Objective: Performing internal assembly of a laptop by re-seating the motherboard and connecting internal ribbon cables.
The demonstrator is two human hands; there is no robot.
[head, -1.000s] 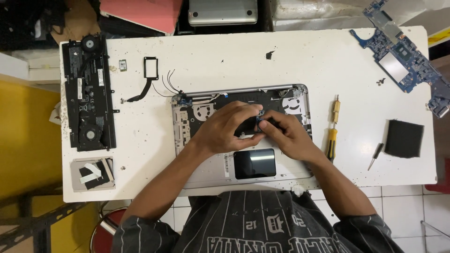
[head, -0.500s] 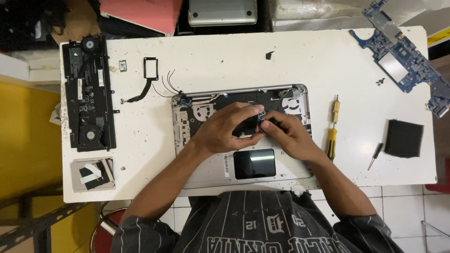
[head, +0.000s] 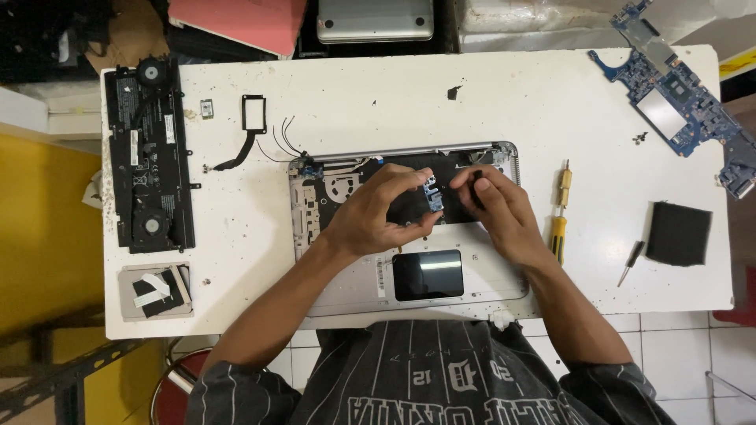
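Pinching a small board (head: 432, 194) in my left hand (head: 376, 216) over the laptop (head: 331, 260), right hand (head: 500, 208) gripping a black part (head: 477, 187); 2 screwdrivers (head: 560, 223) right of it, white table (head: 378, 102).

Both forearms reach forward over the opened silver laptop base (head: 346, 275). The left hand (head: 378, 216) pinches with curled fingers above its middle; the right hand (head: 500, 208) mirrors it, fingertips almost meeting.
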